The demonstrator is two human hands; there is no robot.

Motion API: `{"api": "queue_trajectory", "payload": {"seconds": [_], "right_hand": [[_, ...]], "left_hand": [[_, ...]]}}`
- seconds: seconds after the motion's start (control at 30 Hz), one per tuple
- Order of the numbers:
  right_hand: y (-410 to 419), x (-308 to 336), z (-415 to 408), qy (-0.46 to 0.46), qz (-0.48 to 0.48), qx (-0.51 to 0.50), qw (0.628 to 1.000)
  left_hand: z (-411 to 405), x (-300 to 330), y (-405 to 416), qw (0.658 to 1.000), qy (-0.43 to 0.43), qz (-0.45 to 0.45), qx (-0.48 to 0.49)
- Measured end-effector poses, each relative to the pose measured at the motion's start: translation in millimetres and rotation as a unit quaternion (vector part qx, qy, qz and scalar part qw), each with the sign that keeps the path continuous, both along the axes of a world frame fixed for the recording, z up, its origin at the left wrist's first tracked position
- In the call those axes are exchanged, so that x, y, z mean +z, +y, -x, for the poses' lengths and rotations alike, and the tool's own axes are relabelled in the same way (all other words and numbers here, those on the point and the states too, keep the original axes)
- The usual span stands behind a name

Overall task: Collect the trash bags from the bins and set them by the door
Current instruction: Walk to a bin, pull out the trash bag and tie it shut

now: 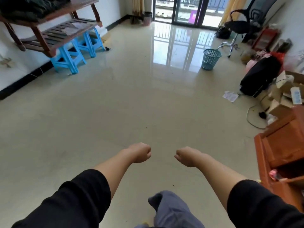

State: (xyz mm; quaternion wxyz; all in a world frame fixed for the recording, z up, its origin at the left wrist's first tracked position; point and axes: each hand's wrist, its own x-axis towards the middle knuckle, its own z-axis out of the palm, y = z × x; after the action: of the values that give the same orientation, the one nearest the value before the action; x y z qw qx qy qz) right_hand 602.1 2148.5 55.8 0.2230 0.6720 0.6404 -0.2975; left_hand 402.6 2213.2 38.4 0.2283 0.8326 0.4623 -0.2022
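A teal mesh bin stands on the tiled floor at the right, in front of the glass balcony door; I see no bag in it. A darker bin stands far back by the curtain, left of that door. My left hand and my right hand hang low in front of me, both curled into loose fists with nothing in them. They are far from either bin. No trash bag shows.
A wooden shelf rests on blue stools along the left wall. At the right are an office chair, a black suitcase, cardboard boxes, a cable and an orange wooden cabinet. My knee shows at the bottom.
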Motion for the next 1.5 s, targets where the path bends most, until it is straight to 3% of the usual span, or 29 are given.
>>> {"api": "queue_trajectory", "payload": {"seconds": [0.4,0.7,1.1,1.5], "right_hand": [[326,-3,-93,-0.034,-0.007,0.041,0.999],[541,-6,-112,-0.038,0.018,0.084,0.996],[855,-10,-119,0.007,0.009,0.008,1.0],[1169,-18,-227,-0.017,-0.005,0.028,0.999]], "left_hand": [[-73,-2,309,0.999,-0.016,0.006,0.052],[-96,-8,518,0.997,-0.004,0.019,0.069],[-99,0,848,0.998,0.046,0.042,0.024],[-221,0,1164,1.0,0.015,0.023,0.013]]}}
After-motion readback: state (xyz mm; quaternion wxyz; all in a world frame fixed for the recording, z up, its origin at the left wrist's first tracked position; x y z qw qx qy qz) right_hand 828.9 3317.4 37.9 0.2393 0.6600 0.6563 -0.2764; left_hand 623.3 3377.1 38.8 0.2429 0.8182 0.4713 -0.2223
